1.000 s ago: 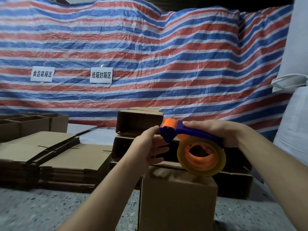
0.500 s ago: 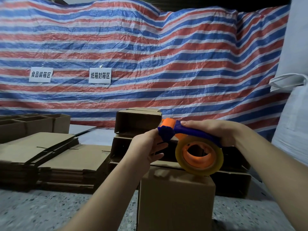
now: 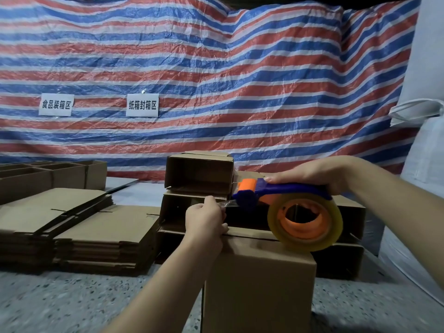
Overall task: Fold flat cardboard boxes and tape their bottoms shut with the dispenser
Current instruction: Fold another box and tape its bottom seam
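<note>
Right hand [image 3: 314, 175] gripping dispenser [image 3: 283, 195], left hand [image 3: 206, 217] pinching tape [image 3: 229, 203]

One tape dispenser [image 3: 276, 192] carrying one tape roll [image 3: 305, 223]. Two paper signs [image 3: 56, 104] [image 3: 142, 105] on the striped sheet, two stacks of flat cardboard [image 3: 43, 212] [image 3: 105, 236], one folded box [image 3: 259, 280] up front. Two hands [image 3: 206, 219] [image 3: 317, 173] in view; count of open boxes behind unclear.

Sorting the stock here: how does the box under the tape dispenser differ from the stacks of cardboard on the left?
The box is folded up and stands as a cube; the stacks lie flat and unfolded. The box is single, with the left hand touching its top edge; the stacks are many sheets piled, with no hand on them. Both are plain brown cardboard.
</note>
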### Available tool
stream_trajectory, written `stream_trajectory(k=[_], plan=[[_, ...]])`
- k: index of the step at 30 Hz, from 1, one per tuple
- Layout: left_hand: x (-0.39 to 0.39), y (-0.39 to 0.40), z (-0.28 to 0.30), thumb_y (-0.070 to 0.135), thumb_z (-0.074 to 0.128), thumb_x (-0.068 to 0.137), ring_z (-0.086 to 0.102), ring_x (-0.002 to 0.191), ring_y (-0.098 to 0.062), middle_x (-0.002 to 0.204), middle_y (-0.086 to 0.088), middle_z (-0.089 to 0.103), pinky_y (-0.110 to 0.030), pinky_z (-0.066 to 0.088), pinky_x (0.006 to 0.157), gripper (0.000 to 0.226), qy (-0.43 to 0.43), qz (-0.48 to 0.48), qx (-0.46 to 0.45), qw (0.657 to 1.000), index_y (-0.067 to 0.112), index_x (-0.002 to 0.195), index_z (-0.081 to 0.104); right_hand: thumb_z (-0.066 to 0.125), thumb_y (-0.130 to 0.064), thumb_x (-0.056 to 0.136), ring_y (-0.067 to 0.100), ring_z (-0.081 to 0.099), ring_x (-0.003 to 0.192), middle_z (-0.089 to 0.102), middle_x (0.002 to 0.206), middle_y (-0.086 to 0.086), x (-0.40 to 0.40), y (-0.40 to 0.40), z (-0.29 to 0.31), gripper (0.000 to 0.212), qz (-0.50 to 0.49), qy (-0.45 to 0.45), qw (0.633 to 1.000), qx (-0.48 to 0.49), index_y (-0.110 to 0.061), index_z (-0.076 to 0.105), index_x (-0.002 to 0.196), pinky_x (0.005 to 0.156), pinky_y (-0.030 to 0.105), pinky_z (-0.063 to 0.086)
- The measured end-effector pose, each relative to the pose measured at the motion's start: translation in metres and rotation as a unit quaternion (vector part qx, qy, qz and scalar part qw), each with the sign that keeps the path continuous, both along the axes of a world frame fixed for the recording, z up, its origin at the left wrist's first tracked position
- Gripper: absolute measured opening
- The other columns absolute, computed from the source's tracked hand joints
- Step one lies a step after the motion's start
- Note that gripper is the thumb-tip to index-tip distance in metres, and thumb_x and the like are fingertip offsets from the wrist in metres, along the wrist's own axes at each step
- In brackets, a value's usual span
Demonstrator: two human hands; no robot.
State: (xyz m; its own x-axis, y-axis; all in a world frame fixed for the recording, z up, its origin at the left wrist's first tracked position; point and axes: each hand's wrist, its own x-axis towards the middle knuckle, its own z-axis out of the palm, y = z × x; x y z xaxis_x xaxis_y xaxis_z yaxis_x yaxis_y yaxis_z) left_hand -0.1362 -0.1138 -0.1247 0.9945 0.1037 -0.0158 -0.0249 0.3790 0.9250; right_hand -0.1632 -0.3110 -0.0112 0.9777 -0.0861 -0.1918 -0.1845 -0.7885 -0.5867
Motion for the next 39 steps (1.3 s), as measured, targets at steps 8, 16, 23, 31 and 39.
stream_trajectory(k=[8, 16, 23, 31, 39], plan=[[0.010, 0.020, 0.001, 0.014, 0.050, 0.096, 0.060, 0.061, -0.017, 0.065, -0.009, 0.059, -0.035, 0.061, 0.064, 0.031, -0.041, -0.023, 0.040, 0.998, 0.006, 0.067, 0.060, 0.072, -0.073, 0.058, 0.015, 0.075, 0.063, 0.077, 0.075, 0.003, 0.008, 0.012, 0.003, 0.075, -0.040, 0.031, 0.996, -0.069, -0.020, 0.057, 0.108, 0.050, 0.023, 0.056], [0.023, 0.063, -0.021, 0.036, 0.066, 0.092, 0.054, 0.045, -0.005, 0.054, 0.004, 0.066, -0.023, 0.052, 0.051, 0.038, -0.090, -0.050, 0.301, 0.948, 0.010, 0.066, 0.074, 0.077, -0.073, 0.045, 0.017, 0.076, 0.069, 0.079, 0.084, 0.005, 0.024, 0.029, 0.006, 0.089, -0.004, 0.080, 0.990, -0.115, -0.020, 0.058, 0.114, 0.054, 0.025, 0.057], [0.020, 0.063, -0.040, 0.033, 0.065, 0.094, 0.054, 0.049, -0.012, 0.053, 0.001, 0.060, -0.030, 0.055, 0.060, 0.037, -0.079, -0.052, 0.228, 0.969, 0.005, 0.070, 0.070, 0.075, -0.074, 0.051, 0.016, 0.077, 0.072, 0.079, 0.086, 0.004, 0.033, 0.039, 0.009, 0.077, 0.028, 0.110, 0.981, -0.157, -0.026, 0.060, 0.109, 0.058, 0.025, 0.058], [0.014, 0.060, -0.053, 0.024, 0.060, 0.098, 0.057, 0.044, -0.013, 0.055, -0.005, 0.063, -0.020, 0.045, 0.040, 0.031, -0.007, -0.098, 0.108, 0.989, -0.001, 0.081, 0.065, 0.074, -0.070, 0.064, 0.015, 0.075, 0.074, 0.079, 0.092, 0.004, 0.039, 0.055, 0.010, 0.069, 0.042, 0.134, 0.973, -0.184, -0.022, 0.064, 0.113, 0.061, 0.023, 0.058], [0.016, 0.061, -0.061, 0.029, 0.063, 0.095, 0.048, 0.041, -0.010, 0.053, -0.002, 0.055, -0.018, 0.040, 0.037, 0.033, -0.014, -0.111, 0.095, 0.989, 0.006, 0.071, 0.062, 0.068, -0.066, 0.080, 0.013, 0.075, 0.067, 0.078, 0.082, 0.002, 0.041, 0.057, 0.009, 0.052, 0.032, 0.135, 0.973, -0.187, -0.024, 0.063, 0.109, 0.054, 0.021, 0.056]])
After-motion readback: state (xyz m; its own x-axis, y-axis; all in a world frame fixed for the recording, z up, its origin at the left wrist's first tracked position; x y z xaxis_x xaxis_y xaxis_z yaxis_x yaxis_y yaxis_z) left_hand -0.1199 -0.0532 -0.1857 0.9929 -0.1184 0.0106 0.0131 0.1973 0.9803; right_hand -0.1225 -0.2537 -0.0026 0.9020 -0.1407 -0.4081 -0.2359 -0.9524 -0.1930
